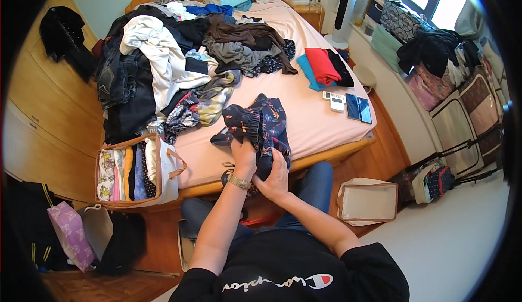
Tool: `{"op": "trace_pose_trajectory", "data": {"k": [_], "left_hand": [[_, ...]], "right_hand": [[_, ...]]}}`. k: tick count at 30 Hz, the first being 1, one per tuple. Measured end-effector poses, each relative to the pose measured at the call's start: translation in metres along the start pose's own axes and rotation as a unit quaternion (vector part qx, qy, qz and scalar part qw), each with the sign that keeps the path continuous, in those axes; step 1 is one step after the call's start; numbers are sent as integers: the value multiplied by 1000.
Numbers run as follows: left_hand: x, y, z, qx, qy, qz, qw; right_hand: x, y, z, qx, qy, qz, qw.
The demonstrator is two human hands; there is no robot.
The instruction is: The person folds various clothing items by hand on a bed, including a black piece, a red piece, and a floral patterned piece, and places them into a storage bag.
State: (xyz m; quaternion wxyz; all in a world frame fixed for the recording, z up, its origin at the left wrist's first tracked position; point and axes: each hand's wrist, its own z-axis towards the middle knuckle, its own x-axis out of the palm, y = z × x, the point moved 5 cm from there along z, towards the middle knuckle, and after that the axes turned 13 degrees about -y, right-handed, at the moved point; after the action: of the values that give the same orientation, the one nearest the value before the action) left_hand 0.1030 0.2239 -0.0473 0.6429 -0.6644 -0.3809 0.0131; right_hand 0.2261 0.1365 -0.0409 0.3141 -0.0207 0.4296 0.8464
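Both hands hold a dark floral garment point(273, 118) with a gathered, elastic-looking band at the near edge of the bed. My left hand point(244, 156), with a gold watch on its wrist, grips the garment's lower left side, the fingers partly hidden by cloth. My right hand point(275, 178) closes on the lower right, thumb and fingers against a dark bunched part. Some of the fabric hangs below my left wrist. Whether it is a skirt, trousers or a top I cannot tell.
A heap of clothes point(163, 63) covers the bed's left and far side. The storage box point(166, 178) at left holds upright folded clothes. Folded red and blue items point(323, 67), small white devices point(336, 102) and a phone point(359, 109) lie right. A pale bin point(368, 201) stands on the floor.
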Motion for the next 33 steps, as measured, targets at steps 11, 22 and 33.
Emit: {"op": "trace_pose_trajectory", "data": {"k": [11,22,33], "left_hand": [[-42,-88,55,-32,115,145,982],[-22,-55,34,251,219,520,786],[-3,-105,21,403,98,627,659]], "right_hand": [[8,-88,130,400,136,355,834],[30,-74,120,369,273,325,827],[-4,-58,161,62,274,-266,922]]}}
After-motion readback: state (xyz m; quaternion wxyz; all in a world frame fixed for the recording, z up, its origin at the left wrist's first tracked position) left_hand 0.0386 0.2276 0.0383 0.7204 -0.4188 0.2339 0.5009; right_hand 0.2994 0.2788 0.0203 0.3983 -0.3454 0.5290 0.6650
